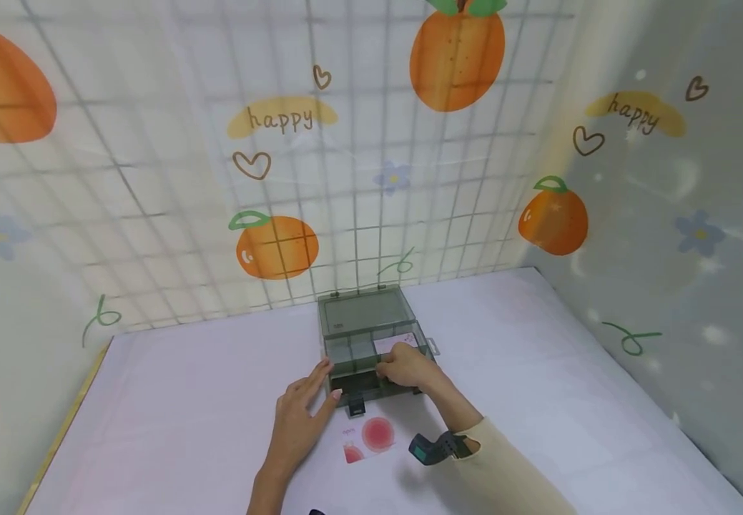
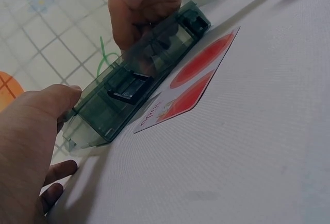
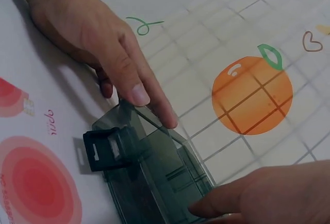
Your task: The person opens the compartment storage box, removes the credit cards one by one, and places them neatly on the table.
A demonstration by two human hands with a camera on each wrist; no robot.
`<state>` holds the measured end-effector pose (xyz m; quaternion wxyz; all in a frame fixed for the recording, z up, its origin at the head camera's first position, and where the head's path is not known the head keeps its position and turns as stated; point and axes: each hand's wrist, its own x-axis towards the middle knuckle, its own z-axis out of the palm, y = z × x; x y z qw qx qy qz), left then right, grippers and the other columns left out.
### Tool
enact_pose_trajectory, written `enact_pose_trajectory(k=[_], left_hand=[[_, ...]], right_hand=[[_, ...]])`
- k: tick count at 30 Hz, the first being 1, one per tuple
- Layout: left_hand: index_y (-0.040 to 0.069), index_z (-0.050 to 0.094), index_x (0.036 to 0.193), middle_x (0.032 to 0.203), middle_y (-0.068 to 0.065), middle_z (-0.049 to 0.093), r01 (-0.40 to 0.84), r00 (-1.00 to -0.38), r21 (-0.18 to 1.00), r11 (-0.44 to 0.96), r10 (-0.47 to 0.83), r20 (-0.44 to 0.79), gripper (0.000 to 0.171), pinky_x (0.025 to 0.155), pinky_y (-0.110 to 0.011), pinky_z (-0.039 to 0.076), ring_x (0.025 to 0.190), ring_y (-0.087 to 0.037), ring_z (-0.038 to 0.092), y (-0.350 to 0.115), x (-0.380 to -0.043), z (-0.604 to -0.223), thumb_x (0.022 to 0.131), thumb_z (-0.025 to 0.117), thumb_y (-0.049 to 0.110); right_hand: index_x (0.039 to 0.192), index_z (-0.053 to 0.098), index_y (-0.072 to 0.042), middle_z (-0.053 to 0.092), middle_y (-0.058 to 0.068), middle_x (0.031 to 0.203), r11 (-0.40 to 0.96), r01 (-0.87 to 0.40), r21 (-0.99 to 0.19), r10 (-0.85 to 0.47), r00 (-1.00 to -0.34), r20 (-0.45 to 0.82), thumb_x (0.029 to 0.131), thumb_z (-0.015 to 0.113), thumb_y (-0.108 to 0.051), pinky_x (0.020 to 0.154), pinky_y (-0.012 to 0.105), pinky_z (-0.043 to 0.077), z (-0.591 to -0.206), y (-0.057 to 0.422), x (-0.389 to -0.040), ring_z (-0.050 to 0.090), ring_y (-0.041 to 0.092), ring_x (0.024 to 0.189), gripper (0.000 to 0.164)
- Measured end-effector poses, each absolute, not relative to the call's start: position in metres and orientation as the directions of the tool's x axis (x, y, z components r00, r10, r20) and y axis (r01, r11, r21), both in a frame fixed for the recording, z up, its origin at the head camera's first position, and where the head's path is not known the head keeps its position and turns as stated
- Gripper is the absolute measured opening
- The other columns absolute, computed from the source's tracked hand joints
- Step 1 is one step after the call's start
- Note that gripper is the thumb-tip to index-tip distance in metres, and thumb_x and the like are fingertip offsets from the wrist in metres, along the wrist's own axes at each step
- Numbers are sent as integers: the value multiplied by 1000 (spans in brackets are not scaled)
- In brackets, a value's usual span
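Note:
A translucent dark green plastic box (image 1: 345, 350) stands on the table with its lid (image 1: 368, 312) tipped back. My left hand (image 1: 300, 415) is at the box's left end; in the right wrist view its thumb and a finger touch the rim, fairly straight. My right hand (image 1: 403, 366) reaches down into the right part of the front compartment. Its fingertips are hidden in the head view and blurred through the box wall (image 2: 149, 54) in the left wrist view, so anything between them cannot be made out. A white card (image 1: 392, 344) lies in the rear compartment.
A white card with red circles (image 1: 377, 433) lies flat just in front of the box, near its dark front latch (image 1: 356, 406). A curtain with oranges (image 1: 277, 247) hangs over a wire grid behind the table (image 1: 184, 400). My right wrist wears a dark band (image 1: 437, 448).

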<state>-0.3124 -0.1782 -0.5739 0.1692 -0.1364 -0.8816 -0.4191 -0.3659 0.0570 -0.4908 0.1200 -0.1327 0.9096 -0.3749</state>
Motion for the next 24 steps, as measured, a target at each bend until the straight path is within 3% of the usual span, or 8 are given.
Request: enact_pose_trajectory(k=[2,5,8,11,18,24], left_hand=[[26,55,145,151,17,45,380,-906,693,613,98,411,53,103,-59,30,126,-25,50,-179,-313,-573,96,66,44],[26,55,145,152,17,45,378,-909,691,616,104,404,54,103,-59,30,127,-25,50,-180,-313,-573,96,65,46],[26,55,146,152,18,44,372,-912,695,615,105,396,54,103,-59,30,127,-24,49,-180,-313,-573,97,64,47],[27,55,146,152,18,44,368,-914,694,619,105,391,55,104,-58,30,128,-24,49,-179,-313,-574,97,63,48],[28,54,146,152,16,44,379,-906,684,623,102,410,54,103,-60,30,127,-26,50,-179,-313,-574,97,65,46],[28,55,145,151,15,46,391,-900,689,610,97,425,53,101,-58,31,126,-25,51,-176,-313,-574,96,67,43]], right_hand=[[53,61,-4,39,-7,49,679,-144,-720,-328,-937,-122,92,61,-9,48,25,27,-491,56,-367,26,9,49,40],[75,77,2,61,1,62,681,-115,-723,-303,-944,-135,92,62,-11,50,26,32,-491,55,-368,38,11,55,26],[84,79,2,70,8,72,680,-96,-727,-289,-946,-146,93,62,-12,52,26,35,-493,55,-369,46,12,60,24],[83,79,1,69,6,71,668,-83,-739,-286,-946,-153,93,62,-13,55,25,37,-494,55,-370,50,12,63,24],[80,77,3,56,-2,59,640,-76,-765,-315,-934,-170,93,65,-16,51,24,32,-492,55,-372,42,10,56,26],[84,78,2,59,-3,63,642,-69,-764,-316,-932,-180,92,65,-16,52,23,34,-491,59,-371,46,9,60,24]])
